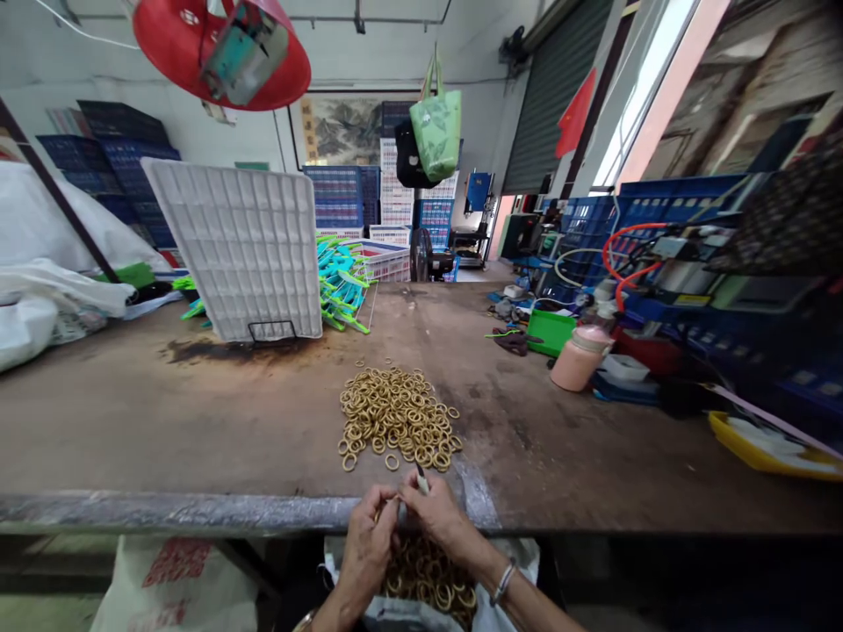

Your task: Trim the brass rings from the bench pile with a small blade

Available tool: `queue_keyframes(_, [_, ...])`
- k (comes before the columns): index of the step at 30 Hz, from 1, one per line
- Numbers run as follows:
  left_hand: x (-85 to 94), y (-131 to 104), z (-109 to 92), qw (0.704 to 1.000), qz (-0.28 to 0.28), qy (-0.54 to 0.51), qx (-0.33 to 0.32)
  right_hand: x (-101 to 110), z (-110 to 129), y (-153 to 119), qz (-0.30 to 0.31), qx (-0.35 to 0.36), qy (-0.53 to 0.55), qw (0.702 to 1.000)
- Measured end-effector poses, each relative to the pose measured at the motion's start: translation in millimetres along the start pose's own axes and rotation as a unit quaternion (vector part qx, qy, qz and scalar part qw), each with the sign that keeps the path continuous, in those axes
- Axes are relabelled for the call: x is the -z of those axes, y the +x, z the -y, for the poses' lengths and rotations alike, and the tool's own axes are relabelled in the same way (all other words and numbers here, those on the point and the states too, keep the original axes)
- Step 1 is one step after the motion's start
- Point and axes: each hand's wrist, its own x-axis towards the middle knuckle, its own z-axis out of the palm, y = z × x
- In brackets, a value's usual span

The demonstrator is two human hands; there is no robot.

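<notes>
Both hands meet at the table's front edge, above an open white sack (527, 555) full of brass-coloured rings (428, 579). My left hand (370, 537) is closed in a pinch; what sits between its fingertips is too small and covered to make out. Closed beside it, my right hand (440, 518) grips a small knife (421, 479), its dark pointed tip and pale part showing above the fingers. The two hands' fingertips nearly touch. Just beyond them a heap of similar rings (395, 412) lies on the tabletop, with a few loose ones around it.
The brown worktable (263, 421) has a worn front edge. A white grid panel (243, 246) stands at the back left beside green and blue plastic pieces (346, 285). To the right are a pink bottle (580, 358), a green tray (551, 332) and a yellow tray (770, 448). A red lamp (158, 53) hangs overhead.
</notes>
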Motion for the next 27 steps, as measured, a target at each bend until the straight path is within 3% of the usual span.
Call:
queue_keyframes(8, [20.1,2,14,0.996,0.037,-0.027,0.080,-22,1,3,0.011,0.019,-0.057,0.998])
queue_keyframes(16, [49.4,-8,4,0.991,0.112,-0.038,0.066,-38,19,-16,-0.013,0.108,-0.135,0.985])
queue_keyframes(27, [64.6,-22,16,0.975,0.168,-0.131,0.070,-52,23,-36,0.008,0.070,-0.161,0.984])
